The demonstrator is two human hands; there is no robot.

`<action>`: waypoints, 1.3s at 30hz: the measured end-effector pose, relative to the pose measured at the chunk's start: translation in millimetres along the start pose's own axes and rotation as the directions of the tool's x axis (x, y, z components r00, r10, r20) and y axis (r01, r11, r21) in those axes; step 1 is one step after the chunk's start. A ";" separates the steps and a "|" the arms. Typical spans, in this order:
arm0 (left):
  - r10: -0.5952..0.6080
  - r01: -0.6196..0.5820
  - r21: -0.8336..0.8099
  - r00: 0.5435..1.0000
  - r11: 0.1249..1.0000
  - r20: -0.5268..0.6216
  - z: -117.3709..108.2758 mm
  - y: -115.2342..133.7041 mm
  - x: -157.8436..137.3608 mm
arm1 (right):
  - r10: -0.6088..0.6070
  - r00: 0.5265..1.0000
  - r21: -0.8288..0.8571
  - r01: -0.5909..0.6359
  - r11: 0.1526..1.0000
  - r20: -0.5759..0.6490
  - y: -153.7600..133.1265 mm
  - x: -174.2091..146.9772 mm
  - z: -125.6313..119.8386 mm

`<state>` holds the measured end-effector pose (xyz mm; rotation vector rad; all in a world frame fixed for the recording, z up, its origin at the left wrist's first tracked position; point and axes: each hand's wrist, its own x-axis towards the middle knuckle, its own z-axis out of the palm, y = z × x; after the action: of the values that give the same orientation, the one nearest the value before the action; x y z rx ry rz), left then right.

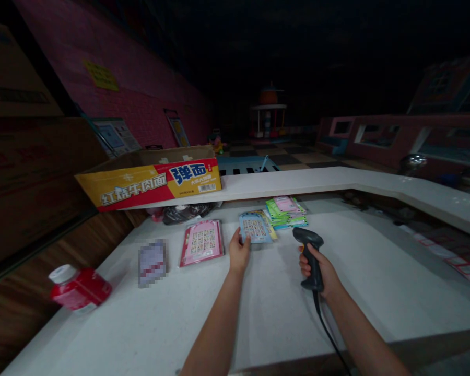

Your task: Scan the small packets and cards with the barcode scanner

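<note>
While the right hand point(324, 270) wraps its fingers round the handle of a dark barcode scanner point(314, 266) (its cable point(326, 327) trails toward the near edge), the left hand point(239, 253) pinches the near left edge of a blue packet point(254, 228) between thumb and fingers. That packet is over the white counter point(274, 308), just beside a pile of green and pink packets point(285, 211). Left of it lies a pink packet point(202, 241); farther left stands a red bottle point(82, 290) with a white cap.
</note>
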<state>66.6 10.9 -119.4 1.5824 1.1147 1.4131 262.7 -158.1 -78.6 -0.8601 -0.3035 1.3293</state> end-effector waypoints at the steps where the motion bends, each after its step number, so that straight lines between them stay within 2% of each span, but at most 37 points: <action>1: 0.036 -0.036 0.088 0.999 0.995 0.005 -0.6 3.2 -1.5 | -0.003 1.000 -0.002 0.003 1.000 0.004 -0.5 -0.5 0.7; 6: 0.147 -0.163 0.449 0.987 0.878 0.072 -2.2 17.4 -7.8 | -0.013 1.000 -0.031 0.013 0.999 0.020 -1.7 -2.0 3.6; 12: 0.114 -0.232 0.607 0.967 0.760 0.228 0.3 26.6 -11.8 | 0.008 0.999 -0.039 -0.006 0.999 0.032 -2.2 -0.8 4.4; 19: 0.051 -0.221 0.666 0.963 0.712 0.265 2.2 28.2 -15.9 | 0.039 0.999 -0.007 -0.039 0.999 0.028 -0.4 -0.2 2.2; 26: 0.038 -0.207 0.641 0.963 0.739 0.267 -1.1 29.2 -19.2 | 0.031 0.999 -0.025 -0.031 0.999 0.014 1.3 -3.0 5.4; 33: 0.022 -0.177 0.599 0.966 0.781 0.256 -3.7 22.1 -20.7 | 0.050 0.998 -0.047 -0.048 0.998 0.041 9.4 5.0 -7.5; 39: 0.036 -0.198 0.629 0.965 0.752 0.261 -2.5 22.4 -20.0 | 0.034 0.999 -0.081 -0.031 0.996 0.036 9.1 5.1 -4.1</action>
<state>66.6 -15.9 -105.6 2.2773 1.4763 0.8983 260.1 -154.9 -89.0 -0.9116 -0.3754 1.3720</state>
